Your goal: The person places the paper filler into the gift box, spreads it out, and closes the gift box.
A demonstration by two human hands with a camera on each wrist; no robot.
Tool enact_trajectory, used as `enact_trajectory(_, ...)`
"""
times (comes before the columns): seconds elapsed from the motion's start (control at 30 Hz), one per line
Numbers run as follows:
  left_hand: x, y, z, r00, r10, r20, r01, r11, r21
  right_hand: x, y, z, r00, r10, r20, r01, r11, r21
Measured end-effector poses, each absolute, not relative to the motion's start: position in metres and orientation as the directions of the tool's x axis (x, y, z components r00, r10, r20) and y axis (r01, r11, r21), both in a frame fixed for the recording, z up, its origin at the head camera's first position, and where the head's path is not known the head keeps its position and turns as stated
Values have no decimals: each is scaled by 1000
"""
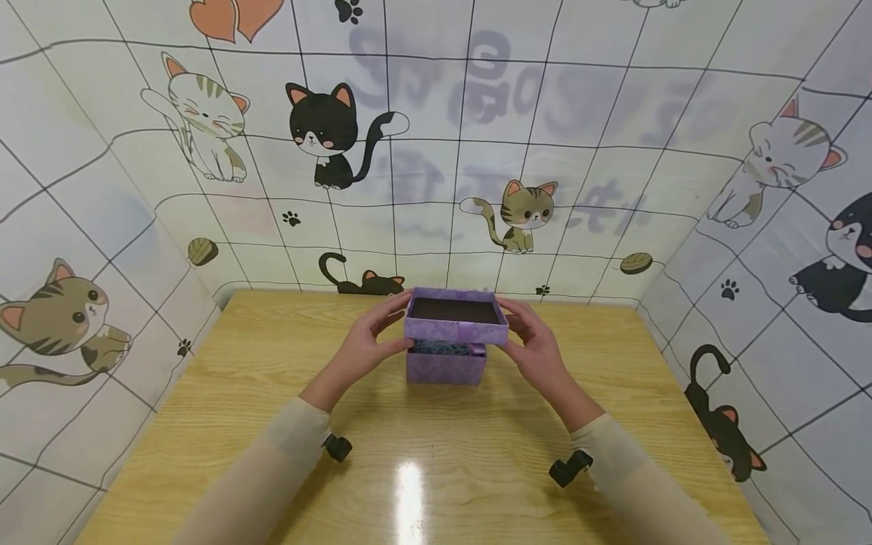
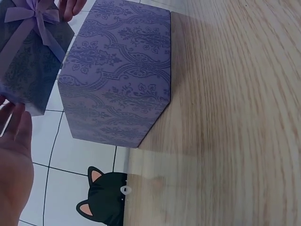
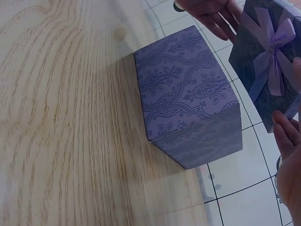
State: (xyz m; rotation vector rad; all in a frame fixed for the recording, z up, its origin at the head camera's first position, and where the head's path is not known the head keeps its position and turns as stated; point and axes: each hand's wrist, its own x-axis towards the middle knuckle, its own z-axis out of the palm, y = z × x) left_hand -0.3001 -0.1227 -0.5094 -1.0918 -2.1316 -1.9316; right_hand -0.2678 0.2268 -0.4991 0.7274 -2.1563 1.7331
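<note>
A purple patterned box lid (image 1: 436,329) is held up over a matching purple gift box (image 1: 446,369), which stands on the table. Its dark brown inside faces up in the head view, and a lilac ribbon bow (image 3: 273,52) shows on its outer face in the wrist views. My left hand (image 1: 361,344) holds the lid's left end, thumb in front and fingers farther back. At the opposite end, my right hand (image 1: 541,352) grips it in the same way. A bluish patterned strip shows between lid and box; what it is, I cannot tell.
The wooden table (image 1: 272,363) bears a bright glare streak near its front. Behind it and along both sides hangs a white gridded cloth (image 1: 422,174) with cartoon cats. A small black device (image 1: 337,446) is on the left wrist, another (image 1: 571,468) on the right.
</note>
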Motion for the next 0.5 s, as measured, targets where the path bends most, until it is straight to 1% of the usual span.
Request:
enact_trajectory(0.23,-299,-117,-504,-773,326,545,594,69,802,-264,226,-497,-853,-170,494,-516,129,-847)
enact_trajectory(0.37,-297,-115,-501,-781,265,565,601,73,796,-264,224,-496,-858,-137,494,-510,131,-850)
enact_trajectory(0.5,-296,-115,-500,-785,250,566,598,68,799,-264,222,-495,-859,-101,502,-512,167,-843)
